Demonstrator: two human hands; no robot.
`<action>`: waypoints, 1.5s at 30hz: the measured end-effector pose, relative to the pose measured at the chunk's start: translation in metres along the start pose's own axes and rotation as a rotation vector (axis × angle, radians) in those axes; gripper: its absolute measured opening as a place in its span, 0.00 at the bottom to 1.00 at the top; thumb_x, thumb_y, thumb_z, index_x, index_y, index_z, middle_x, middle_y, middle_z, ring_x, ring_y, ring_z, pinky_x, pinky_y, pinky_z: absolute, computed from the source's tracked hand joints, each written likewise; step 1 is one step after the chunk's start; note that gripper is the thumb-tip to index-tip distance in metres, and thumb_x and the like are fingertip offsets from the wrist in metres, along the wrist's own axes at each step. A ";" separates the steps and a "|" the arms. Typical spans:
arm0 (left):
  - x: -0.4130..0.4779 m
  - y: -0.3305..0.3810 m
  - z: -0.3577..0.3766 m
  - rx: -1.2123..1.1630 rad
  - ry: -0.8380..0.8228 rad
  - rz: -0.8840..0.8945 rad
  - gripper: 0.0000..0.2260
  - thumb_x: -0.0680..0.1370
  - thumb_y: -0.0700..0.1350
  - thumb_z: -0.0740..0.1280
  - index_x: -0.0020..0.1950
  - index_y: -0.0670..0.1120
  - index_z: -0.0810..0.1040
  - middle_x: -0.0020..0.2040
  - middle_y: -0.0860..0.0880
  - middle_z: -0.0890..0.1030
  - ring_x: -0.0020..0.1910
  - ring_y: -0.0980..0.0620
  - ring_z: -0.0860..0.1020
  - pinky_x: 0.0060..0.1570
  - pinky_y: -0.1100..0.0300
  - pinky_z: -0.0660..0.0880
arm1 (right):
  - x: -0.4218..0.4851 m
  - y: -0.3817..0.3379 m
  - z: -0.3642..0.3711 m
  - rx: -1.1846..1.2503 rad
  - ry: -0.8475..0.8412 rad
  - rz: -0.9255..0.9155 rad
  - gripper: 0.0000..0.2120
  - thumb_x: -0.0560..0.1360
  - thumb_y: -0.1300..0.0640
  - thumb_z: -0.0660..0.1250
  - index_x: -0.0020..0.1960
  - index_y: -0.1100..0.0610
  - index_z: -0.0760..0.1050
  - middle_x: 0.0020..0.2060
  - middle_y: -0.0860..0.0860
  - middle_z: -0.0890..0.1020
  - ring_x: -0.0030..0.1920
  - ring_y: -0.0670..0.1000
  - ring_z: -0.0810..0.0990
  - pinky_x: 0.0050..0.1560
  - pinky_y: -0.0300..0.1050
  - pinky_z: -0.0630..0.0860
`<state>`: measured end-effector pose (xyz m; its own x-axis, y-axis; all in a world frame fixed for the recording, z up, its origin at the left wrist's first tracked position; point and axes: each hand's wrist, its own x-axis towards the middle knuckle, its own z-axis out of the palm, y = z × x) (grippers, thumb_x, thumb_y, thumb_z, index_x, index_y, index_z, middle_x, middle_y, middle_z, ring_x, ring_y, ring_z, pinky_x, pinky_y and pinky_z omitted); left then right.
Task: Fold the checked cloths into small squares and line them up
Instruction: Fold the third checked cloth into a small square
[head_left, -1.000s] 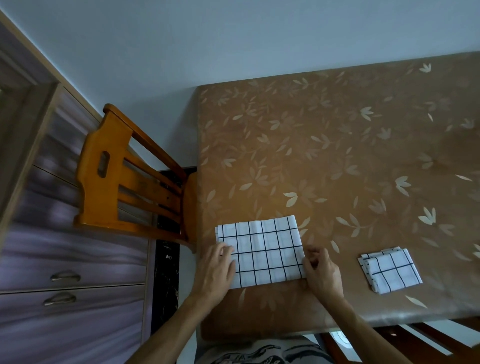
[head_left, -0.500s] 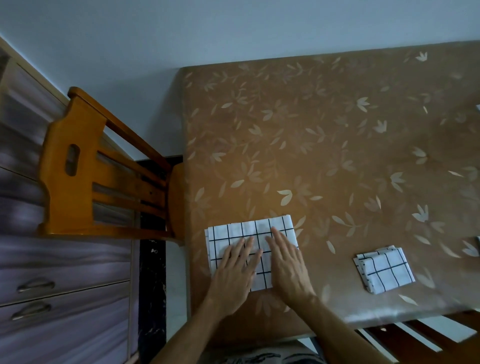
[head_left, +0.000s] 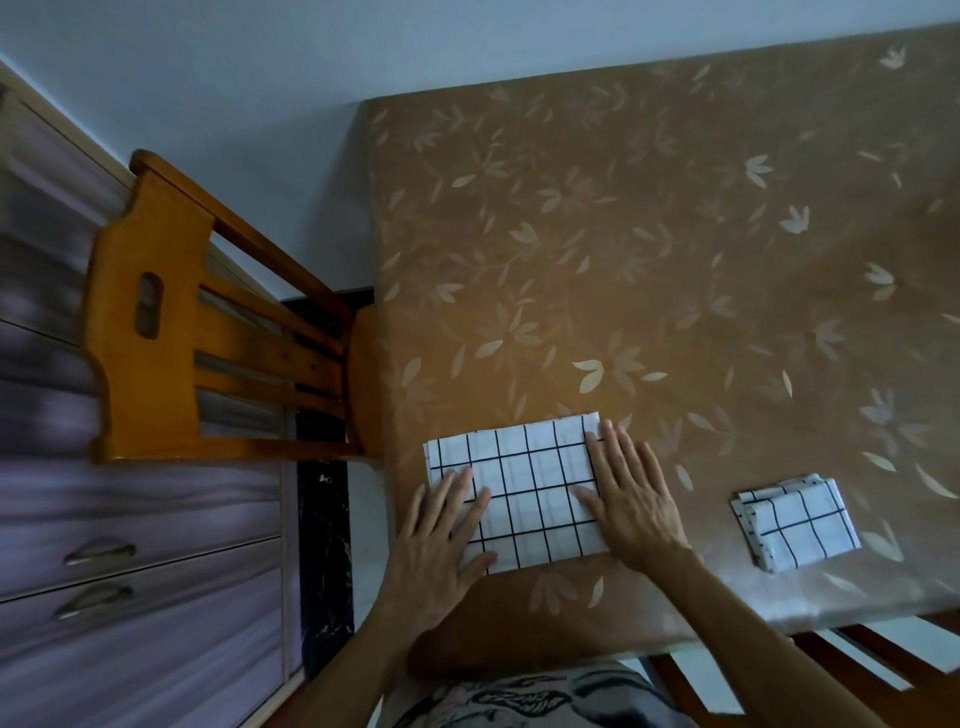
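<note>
Checked cloth: folded to a rectangle, lying flat near the front left of the counter.
Left hand: grip wide, straight fingers pressing the cloth's left end.
Right hand: grip wide, palm flat on the cloth's right end.
Folded square: smaller checked cloth, well apart to the right.
Chair: wooden, beside the counter's left edge.
Drawers: left of the chair.

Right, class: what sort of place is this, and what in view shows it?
Probably a room in a home, perhaps a dining area: a table with a leaf-patterned cover, a wooden chair at its side, and a chest of drawers beside that.
</note>
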<state>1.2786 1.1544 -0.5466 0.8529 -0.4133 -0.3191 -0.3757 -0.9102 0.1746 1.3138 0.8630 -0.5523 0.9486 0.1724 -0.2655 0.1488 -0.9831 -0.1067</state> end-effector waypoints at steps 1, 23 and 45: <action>0.000 0.000 -0.001 0.006 0.002 0.006 0.34 0.81 0.68 0.51 0.82 0.52 0.49 0.82 0.47 0.48 0.81 0.46 0.47 0.75 0.41 0.55 | -0.001 0.002 -0.001 -0.005 -0.003 -0.009 0.34 0.82 0.39 0.42 0.80 0.59 0.46 0.79 0.58 0.47 0.79 0.55 0.47 0.76 0.57 0.50; 0.010 0.085 -0.040 0.016 0.167 0.070 0.17 0.71 0.41 0.72 0.60 0.47 0.77 0.59 0.45 0.75 0.57 0.46 0.75 0.55 0.55 0.76 | -0.073 -0.002 -0.030 0.913 -0.058 0.464 0.20 0.77 0.54 0.66 0.67 0.54 0.67 0.47 0.49 0.79 0.47 0.50 0.79 0.42 0.43 0.76; -0.019 0.102 -0.060 -0.345 0.343 0.194 0.12 0.76 0.40 0.70 0.57 0.52 0.83 0.54 0.56 0.79 0.48 0.57 0.79 0.40 0.61 0.80 | -0.072 -0.001 -0.053 0.211 0.236 -0.086 0.27 0.68 0.48 0.76 0.65 0.45 0.75 0.74 0.60 0.62 0.73 0.62 0.63 0.67 0.62 0.68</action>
<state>1.2461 1.0712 -0.4666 0.8707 -0.4877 0.0631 -0.4469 -0.7313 0.5153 1.2606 0.8480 -0.4821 0.9773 0.2107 -0.0200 0.1932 -0.9269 -0.3219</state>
